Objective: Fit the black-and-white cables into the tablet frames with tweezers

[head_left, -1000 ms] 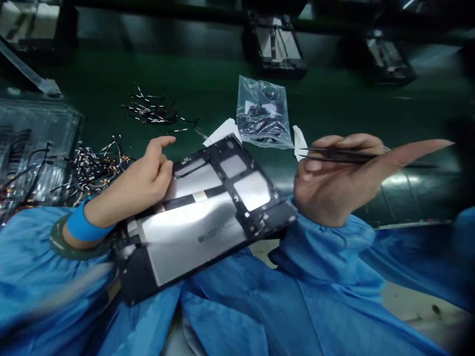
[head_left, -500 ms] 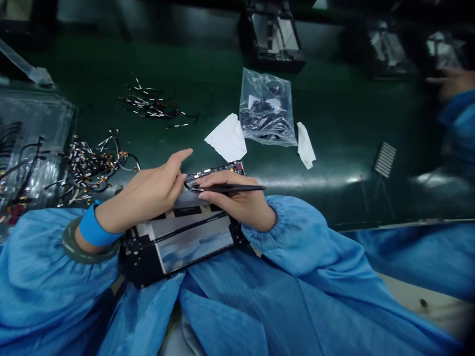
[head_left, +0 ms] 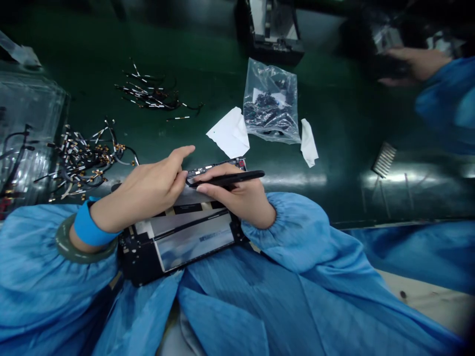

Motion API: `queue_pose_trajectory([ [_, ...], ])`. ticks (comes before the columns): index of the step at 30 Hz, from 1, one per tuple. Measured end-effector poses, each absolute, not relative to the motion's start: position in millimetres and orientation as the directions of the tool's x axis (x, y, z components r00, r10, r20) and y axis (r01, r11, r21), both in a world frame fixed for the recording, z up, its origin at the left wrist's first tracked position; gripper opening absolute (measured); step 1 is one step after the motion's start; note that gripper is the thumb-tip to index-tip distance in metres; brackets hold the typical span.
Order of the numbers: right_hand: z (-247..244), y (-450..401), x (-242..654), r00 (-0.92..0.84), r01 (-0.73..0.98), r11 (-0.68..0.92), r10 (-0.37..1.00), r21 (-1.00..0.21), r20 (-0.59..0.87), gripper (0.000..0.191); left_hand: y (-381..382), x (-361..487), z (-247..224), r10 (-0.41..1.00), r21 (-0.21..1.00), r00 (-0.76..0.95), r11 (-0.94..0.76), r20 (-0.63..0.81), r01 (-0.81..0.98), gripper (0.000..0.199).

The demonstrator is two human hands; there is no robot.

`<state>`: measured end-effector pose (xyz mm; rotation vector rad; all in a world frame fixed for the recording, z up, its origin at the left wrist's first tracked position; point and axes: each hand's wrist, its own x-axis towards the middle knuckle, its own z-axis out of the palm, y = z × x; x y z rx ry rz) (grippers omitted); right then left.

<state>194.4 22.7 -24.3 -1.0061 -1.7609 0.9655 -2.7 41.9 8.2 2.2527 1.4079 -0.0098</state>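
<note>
An opened tablet-like device [head_left: 196,242] with a large silvery panel lies low in front of me, tilted against my blue smock. Along its far edge runs a narrow circuit board [head_left: 217,168]. My right hand [head_left: 237,193] grips black tweezers [head_left: 241,178], their tips pointing left over the board end. My left hand [head_left: 156,183] is across the device's left side, index finger stretched out, thumb and other fingers curled at a short black cable [head_left: 188,182]. That cable bends between my left thumb and the tweezer tips; its ends are hidden by the fingers.
Connector cables lie in a loose pile [head_left: 83,155] and a farther bunch [head_left: 148,94] on the green bench. Beyond the device are white paper [head_left: 232,131] and a clear bag [head_left: 272,104] of small dark parts. Clear trays [head_left: 37,104] stand left. A co-worker's hand [head_left: 423,64] is upper right.
The tweezers' handle has risen and turned a little in my right hand. My left hand stays nearly still. The co-worker's hand has moved left onto a dark object. The view has shifted slightly.
</note>
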Motion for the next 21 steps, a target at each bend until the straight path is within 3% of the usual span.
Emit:
queue_pose_trajectory([
  [7, -12.9, 25.6, 197.2, -0.201, 0.114, 0.127, 0.974, -0.985, 0.102, 0.013, 42.6, -3.1, 8.5, 0.855, 0.392, 0.448, -0.329, -0.263, 0.859, 0.058],
  [12, 15.1, 72.0, 235.7, 0.071, 0.017, 0.072, 0.995, -0.997, 0.073, 0.011, 34.3, -5.7, 4.2, 0.895, 0.360, 0.443, -0.400, -0.043, 0.843, 0.058],
  [17, 12.0, 153.5, 278.9, 0.300, 0.341, -0.160, 0.953, -0.926, -0.054, 0.019, 20.2, -21.7, 7.7, 0.873, 0.193, 0.453, -0.483, 0.181, 0.854, 0.060],
  [19, 0.9, 176.3, 287.7, 0.280, 0.511, -0.201, 0.958, -0.836, -0.059, 0.024, 12.1, -39.3, 7.8, 0.911, 0.175, 0.377, -0.404, 0.168, 0.898, 0.070],
  [21, -6.9, 186.6, 292.0, 0.219, 0.628, -0.113, 0.975, -0.770, 0.036, 0.025, -0.5, -61.7, 3.5, 0.974, 0.224, 0.206, -0.224, 0.098, 0.949, 0.080],
])
